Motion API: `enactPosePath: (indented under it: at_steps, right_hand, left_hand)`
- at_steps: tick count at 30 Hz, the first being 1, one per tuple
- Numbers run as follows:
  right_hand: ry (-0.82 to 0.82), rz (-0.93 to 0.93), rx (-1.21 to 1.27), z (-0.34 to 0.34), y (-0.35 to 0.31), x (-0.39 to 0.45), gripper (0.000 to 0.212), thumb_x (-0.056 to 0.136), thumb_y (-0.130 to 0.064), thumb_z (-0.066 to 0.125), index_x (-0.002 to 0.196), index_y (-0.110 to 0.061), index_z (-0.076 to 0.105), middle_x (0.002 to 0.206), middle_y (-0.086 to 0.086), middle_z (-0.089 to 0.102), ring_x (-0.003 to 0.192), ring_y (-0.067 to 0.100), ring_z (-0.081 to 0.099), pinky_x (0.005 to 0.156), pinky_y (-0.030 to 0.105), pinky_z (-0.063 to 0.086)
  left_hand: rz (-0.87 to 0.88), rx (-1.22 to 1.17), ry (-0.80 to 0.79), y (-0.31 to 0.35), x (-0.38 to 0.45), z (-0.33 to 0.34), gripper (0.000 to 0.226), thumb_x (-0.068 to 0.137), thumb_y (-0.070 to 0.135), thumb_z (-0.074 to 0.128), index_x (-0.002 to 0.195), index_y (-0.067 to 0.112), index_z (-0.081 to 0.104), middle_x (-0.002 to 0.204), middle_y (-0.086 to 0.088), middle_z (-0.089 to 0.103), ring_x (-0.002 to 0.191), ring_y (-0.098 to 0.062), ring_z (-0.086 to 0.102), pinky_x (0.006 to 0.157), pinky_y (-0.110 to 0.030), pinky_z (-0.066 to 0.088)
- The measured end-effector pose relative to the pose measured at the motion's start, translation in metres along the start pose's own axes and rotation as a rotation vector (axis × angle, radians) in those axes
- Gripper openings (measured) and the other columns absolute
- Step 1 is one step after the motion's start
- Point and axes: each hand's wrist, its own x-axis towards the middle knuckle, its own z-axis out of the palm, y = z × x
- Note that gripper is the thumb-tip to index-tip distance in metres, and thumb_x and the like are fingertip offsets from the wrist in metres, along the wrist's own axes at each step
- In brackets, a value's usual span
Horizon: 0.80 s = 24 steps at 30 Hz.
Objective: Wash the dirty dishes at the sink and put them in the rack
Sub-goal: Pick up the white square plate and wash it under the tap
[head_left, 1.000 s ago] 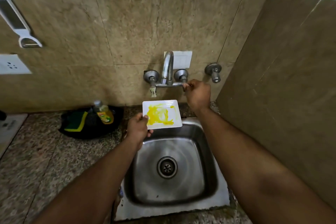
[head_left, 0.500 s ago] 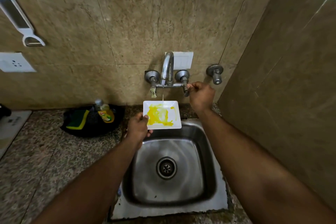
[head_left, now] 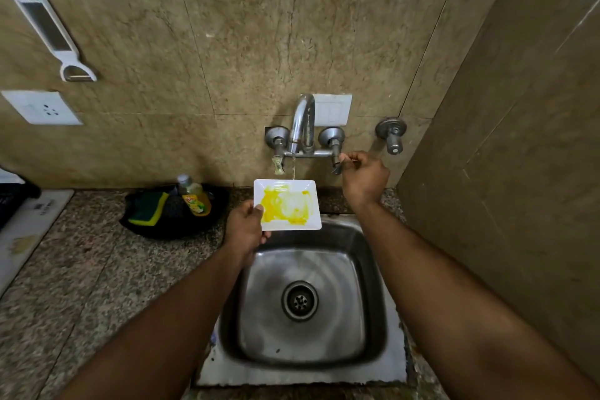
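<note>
The left hand (head_left: pixel 245 227) pinches the plate (head_left: pixel 287 204) by its left edge, holding it over the sink's (head_left: pixel 302 364) back rim so the thin stream from the tap (head_left: pixel 302 122) lands on the yellow smear. The right hand (head_left: pixel 365 176) curls round the right tap handle (head_left: pixel 336 163), likely setting the flow.

My arms are bare from the elbows down, with no sleeves showing. My left hand (head_left: pixel 245 226) and right hand (head_left: pixel 365 177) wear no gloves, rings, watch or bands that I can see.
</note>
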Motion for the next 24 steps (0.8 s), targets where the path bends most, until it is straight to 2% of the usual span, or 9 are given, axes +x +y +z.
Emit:
enactPosePath:
  at_steps: [2, 4, 7, 11, 14, 17, 24]
  right_hand:
    - [-0.001, 0.062, 0.004, 0.002, 0.005, -0.008, 0.029, 0.089, -0.037, 0.075, 0.108, -0.015, 0.077, 0.088, 0.005, 0.078, 0.08, 0.019, 0.072, 0.069, 0.022, 0.046]
    - [-0.01, 0.116, -0.031, 0.006, 0.013, -0.022, 0.036, 0.091, -0.041, 0.072, 0.114, -0.013, 0.074, 0.091, 0.009, 0.078, 0.086, 0.025, 0.073, 0.076, 0.028, 0.054]
    - [-0.036, 0.125, -0.054, 0.009, 0.022, -0.042, 0.039, 0.091, -0.043, 0.072, 0.114, -0.011, 0.072, 0.091, 0.011, 0.078, 0.088, 0.029, 0.073, 0.079, 0.033, 0.055]
    - [-0.026, 0.195, 0.016, 0.009, 0.018, -0.03, 0.049, 0.085, -0.047, 0.077, 0.122, -0.015, 0.069, 0.085, 0.003, 0.077, 0.083, 0.022, 0.072, 0.079, 0.03, 0.056]
    - [-0.026, 0.095, 0.034, 0.008, 0.009, -0.013, 0.035, 0.086, -0.04, 0.077, 0.114, -0.019, 0.074, 0.085, -0.002, 0.077, 0.076, 0.015, 0.072, 0.072, 0.023, 0.054]
    - [-0.053, 0.031, 0.016, 0.007, 0.006, -0.006, 0.019, 0.088, -0.026, 0.076, 0.103, -0.015, 0.077, 0.088, 0.0, 0.078, 0.078, 0.016, 0.072, 0.069, 0.019, 0.047]
    - [-0.019, 0.081, 0.006, 0.008, 0.001, -0.009, 0.017, 0.087, -0.021, 0.076, 0.102, -0.013, 0.079, 0.09, 0.001, 0.078, 0.077, 0.013, 0.069, 0.071, 0.017, 0.044]
  left_hand:
    - [0.006, 0.011, 0.005, -0.002, 0.001, -0.001, 0.015, 0.106, 0.015, 0.049, 0.105, 0.009, 0.062, 0.071, -0.013, 0.063, 0.037, -0.014, 0.047, 0.035, -0.02, 0.034]
    - [0.017, 0.025, 0.022, -0.004, 0.004, -0.002, 0.016, 0.105, 0.015, 0.05, 0.107, 0.006, 0.063, 0.075, -0.015, 0.063, 0.04, -0.016, 0.048, 0.034, -0.019, 0.034]
    - [0.045, 0.051, 0.038, -0.006, 0.007, -0.006, 0.017, 0.105, 0.015, 0.05, 0.107, 0.004, 0.063, 0.078, -0.017, 0.062, 0.049, -0.018, 0.05, 0.034, -0.018, 0.037]
    - [0.065, 0.084, 0.044, -0.008, 0.012, -0.007, 0.018, 0.105, 0.016, 0.051, 0.108, 0.003, 0.063, 0.079, -0.019, 0.063, 0.046, -0.017, 0.051, 0.034, -0.019, 0.037]
    - [0.064, 0.088, 0.039, -0.006, 0.016, -0.003, 0.019, 0.105, 0.018, 0.051, 0.107, 0.004, 0.063, 0.073, -0.018, 0.064, 0.041, -0.018, 0.05, 0.037, -0.022, 0.036]
    - [0.055, 0.083, 0.026, -0.004, 0.017, 0.002, 0.017, 0.105, 0.02, 0.051, 0.107, 0.009, 0.063, 0.073, -0.018, 0.065, 0.042, -0.02, 0.051, 0.042, -0.024, 0.038]
    - [0.049, 0.052, 0.025, -0.001, 0.016, 0.003, 0.016, 0.105, 0.021, 0.051, 0.106, 0.01, 0.063, 0.073, -0.016, 0.066, 0.042, -0.018, 0.051, 0.041, -0.024, 0.037]
